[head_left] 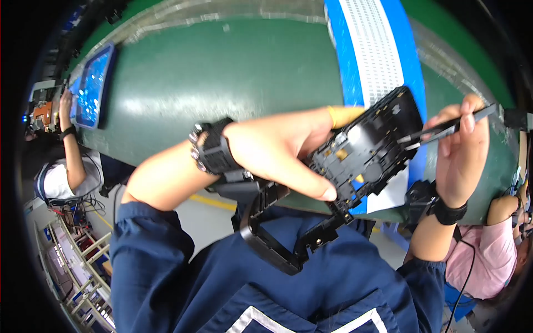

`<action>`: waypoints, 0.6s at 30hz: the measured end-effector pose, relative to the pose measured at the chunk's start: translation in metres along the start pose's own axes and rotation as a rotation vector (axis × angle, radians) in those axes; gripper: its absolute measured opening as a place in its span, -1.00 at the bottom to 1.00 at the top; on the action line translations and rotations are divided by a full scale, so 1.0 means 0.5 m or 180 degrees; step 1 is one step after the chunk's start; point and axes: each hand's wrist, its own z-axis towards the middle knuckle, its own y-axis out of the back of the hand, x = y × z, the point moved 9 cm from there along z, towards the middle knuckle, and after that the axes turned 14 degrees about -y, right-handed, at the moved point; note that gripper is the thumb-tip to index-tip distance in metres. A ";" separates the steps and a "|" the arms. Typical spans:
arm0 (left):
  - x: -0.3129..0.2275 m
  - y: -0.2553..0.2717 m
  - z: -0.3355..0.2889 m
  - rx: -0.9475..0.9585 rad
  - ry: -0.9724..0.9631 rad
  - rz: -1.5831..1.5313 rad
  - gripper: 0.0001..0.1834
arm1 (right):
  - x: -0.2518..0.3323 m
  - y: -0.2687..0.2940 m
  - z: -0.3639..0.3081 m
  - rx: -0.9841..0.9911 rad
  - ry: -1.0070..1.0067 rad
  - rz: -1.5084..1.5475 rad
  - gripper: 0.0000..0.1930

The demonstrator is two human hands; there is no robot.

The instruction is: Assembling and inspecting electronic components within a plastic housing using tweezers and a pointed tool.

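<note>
My left hand (272, 152) grips a black moulded plastic housing (380, 158), its thumb pressed on the near edge and a yellow finger cot (345, 116) on a finger at the far side. The housing is tilted, showing clips, ribs and small yellowish spots. An open angular black frame (272, 244) extends from its near end, over my lap. My right hand (463, 152) pinches a pair of dark tweezers (452, 129). Their tips meet the right part of the housing; whether they hold a small part cannot be made out.
Beneath the housing, a blue strip with a white printed sheet (373, 44) crosses the green table (222, 66). A blue tray (91, 86) lies at the far left, beside a co-worker's arm (72, 150). Another person in a pink sleeve (491, 250) sits at right.
</note>
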 end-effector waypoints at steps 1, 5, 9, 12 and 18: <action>-0.005 0.000 0.001 -0.0091 0.0105 -0.0185 0.01 | 0.005 0.010 -0.002 -0.0113 0.0029 0.0202 -0.83; -0.047 0.040 0.001 -0.0680 -0.0001 0.0060 -0.04 | 0.013 0.030 -0.002 -0.0108 0.0036 0.0816 -0.86; -0.219 0.134 0.023 -0.1440 -0.0385 0.1356 -0.22 | 0.001 0.057 -0.002 -0.0012 -0.0092 0.1031 -0.88; -0.356 0.225 0.081 -0.1611 -0.0324 0.2632 -0.24 | 0.005 0.050 -0.013 0.0249 -0.0202 0.1167 -0.86; -0.514 0.545 0.183 -0.2303 0.2129 0.6431 -0.11 | 0.017 0.019 -0.040 0.0595 -0.0105 0.1228 -0.80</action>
